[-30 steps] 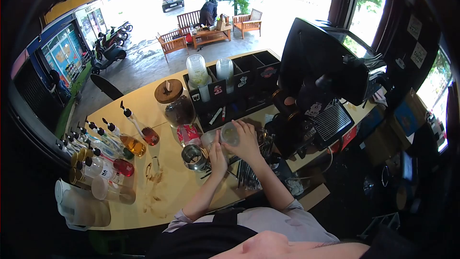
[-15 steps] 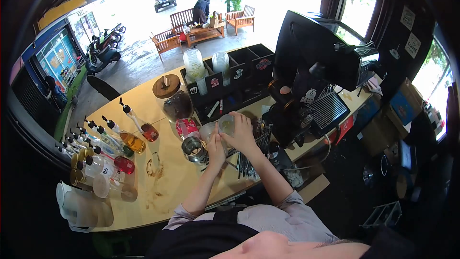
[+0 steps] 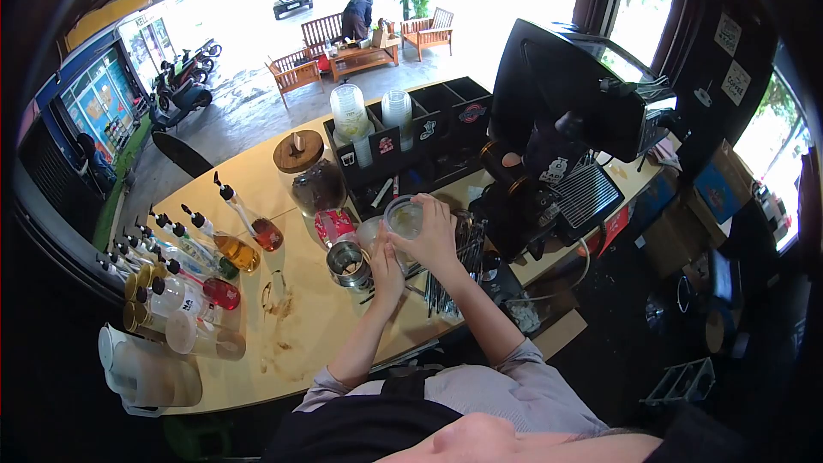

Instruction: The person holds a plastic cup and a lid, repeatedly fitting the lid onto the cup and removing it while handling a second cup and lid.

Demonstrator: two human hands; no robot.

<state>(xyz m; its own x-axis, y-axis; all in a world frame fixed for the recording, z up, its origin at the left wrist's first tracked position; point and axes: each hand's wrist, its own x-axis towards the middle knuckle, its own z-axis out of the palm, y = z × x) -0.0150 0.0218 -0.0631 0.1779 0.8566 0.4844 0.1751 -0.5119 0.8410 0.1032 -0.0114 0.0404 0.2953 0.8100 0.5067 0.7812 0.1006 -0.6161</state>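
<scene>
My right hand (image 3: 435,238) is wrapped around a clear plastic cup (image 3: 403,218), its round mouth tilted up toward me. Close beside it, my left hand (image 3: 386,267) is closed on a second clear plastic cup (image 3: 368,231), mostly hidden behind the fingers. The two hands nearly touch. Just left of my left hand stands a metal cup (image 3: 346,262) with something pale inside. Behind that lies a red-and-pink packet (image 3: 333,226). A bundle of dark straws (image 3: 464,279) is under and beside my right wrist.
A glass jar with a wooden lid (image 3: 299,153) stands behind the packet. Cup stacks (image 3: 349,113) fill part of a black organizer (image 3: 439,159). Several pump bottles (image 3: 233,250) line the left side. A black machine (image 3: 514,214) and monitor (image 3: 566,90) stand right. A person (image 3: 357,17) bends outside.
The cup in my right hand has tipped so its mouth faces me more, and that hand has risen slightly. My left hand stays nearly in place.
</scene>
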